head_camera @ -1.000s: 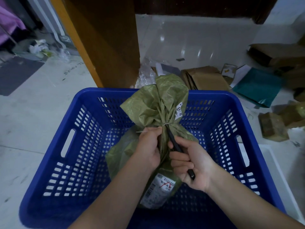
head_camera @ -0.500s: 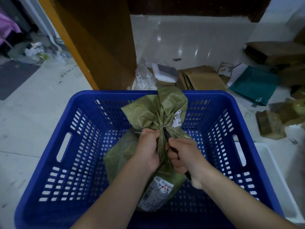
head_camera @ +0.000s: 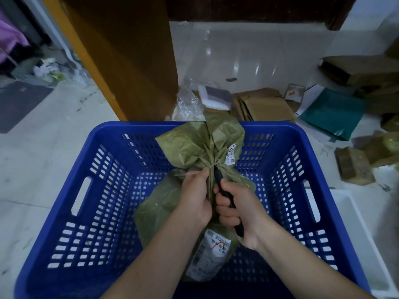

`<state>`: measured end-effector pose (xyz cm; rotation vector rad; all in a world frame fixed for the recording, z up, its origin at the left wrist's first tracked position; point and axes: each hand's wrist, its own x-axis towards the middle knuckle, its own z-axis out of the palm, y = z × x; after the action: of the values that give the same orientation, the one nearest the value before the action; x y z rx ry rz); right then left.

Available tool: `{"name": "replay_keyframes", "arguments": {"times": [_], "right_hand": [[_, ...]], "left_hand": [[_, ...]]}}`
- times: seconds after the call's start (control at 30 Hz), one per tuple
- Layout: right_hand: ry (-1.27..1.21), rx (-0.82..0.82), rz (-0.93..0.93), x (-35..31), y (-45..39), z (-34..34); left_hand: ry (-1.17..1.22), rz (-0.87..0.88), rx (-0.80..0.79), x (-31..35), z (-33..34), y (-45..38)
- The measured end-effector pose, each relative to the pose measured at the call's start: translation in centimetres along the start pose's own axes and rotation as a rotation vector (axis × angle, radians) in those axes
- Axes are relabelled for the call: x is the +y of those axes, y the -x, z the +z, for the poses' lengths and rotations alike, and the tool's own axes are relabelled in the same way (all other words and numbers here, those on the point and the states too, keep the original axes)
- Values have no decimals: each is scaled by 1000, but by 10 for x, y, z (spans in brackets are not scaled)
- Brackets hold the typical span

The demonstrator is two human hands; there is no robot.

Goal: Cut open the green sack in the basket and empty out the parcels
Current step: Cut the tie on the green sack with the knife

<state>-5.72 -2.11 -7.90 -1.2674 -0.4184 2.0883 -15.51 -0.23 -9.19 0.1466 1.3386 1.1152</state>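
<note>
A green woven sack [head_camera: 194, 147] stands upright in a blue slotted basket [head_camera: 92, 190]. Its neck is bunched and bound by a thin white tie [head_camera: 213, 166], and a white shipping label [head_camera: 210, 257] sits low on its front. My left hand [head_camera: 195, 199] grips the gathered neck just below the tie. My right hand [head_camera: 239, 210] is closed around a black-handled cutter [head_camera: 219, 180] whose tip points up at the tie. The parcels inside are hidden by the sack.
Flattened cardboard [head_camera: 265, 106], a teal bag [head_camera: 332, 113], bubble wrap [head_camera: 187, 102] and brown boxes [head_camera: 354, 167] lie on the floor beyond and right of the basket. A wooden post [head_camera: 129, 61] stands behind it. A white tray [head_camera: 356, 234] borders the basket's right side.
My right hand slid the cutter up along the sack's neck until its tip reached the tie. The left hand kept its grip on the neck.
</note>
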Motion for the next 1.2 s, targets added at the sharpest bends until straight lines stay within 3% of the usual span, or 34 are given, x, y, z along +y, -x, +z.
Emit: {"name": "replay_keyframes", "arguments": {"times": [0.17,0.47,0.73,0.87,1.0,1.2], "right_hand": [[26,-12,5,1,5,-10],[183,74,-75,-2,2,-11],[-192,-28,53,8,3,-10],[-15,53,-70,13,5,-6],[-49,147,-188,10,1,-2],[-27,73,-138,-1,9,-8]], "left_hand": [[-34,-146,-138,2,-4,2],[42,-134,-59,-4,8,1],[84,-197,84,-6,13,8],[170,-198,140,-10,13,4],[375,-241,105,-14,14,1],[315,-207,52,-9,8,-7]]}}
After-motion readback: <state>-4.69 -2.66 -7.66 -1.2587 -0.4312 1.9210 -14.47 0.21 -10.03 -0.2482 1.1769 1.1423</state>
